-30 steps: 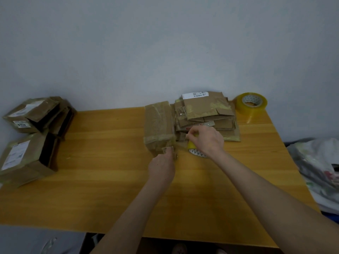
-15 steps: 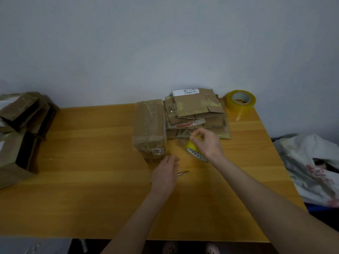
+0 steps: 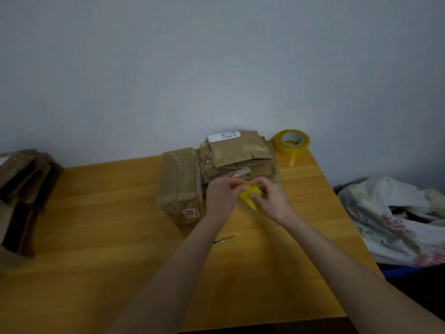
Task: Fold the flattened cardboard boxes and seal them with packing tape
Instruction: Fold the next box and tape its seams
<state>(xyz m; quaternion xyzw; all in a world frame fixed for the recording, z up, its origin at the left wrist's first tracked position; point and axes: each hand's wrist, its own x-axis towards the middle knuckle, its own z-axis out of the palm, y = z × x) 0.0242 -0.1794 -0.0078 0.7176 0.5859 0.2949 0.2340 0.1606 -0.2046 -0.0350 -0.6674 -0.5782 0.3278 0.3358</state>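
A folded, taped cardboard box [image 3: 180, 184] stands in the middle of the wooden table [image 3: 96, 237]. To its right lies a stack of flattened cardboard boxes [image 3: 238, 155]. Just in front of that stack both hands meet on a yellow tape roll [image 3: 250, 197]. My right hand [image 3: 269, 198] grips the roll from the right. My left hand [image 3: 221, 196] pinches at its upper left edge. A small pair of scissors [image 3: 222, 240] lies on the table beside my left forearm.
A second yellowish tape roll [image 3: 291, 142] sits at the table's back right corner. Several folded boxes [image 3: 21, 189] are piled at the left edge. A patterned plastic bag [image 3: 397, 220] lies off the table's right side. A grey wall stands behind.
My left hand has left the box and the scissors, which now lie on the table, and has risen to join my right hand on the yellow tape roll.
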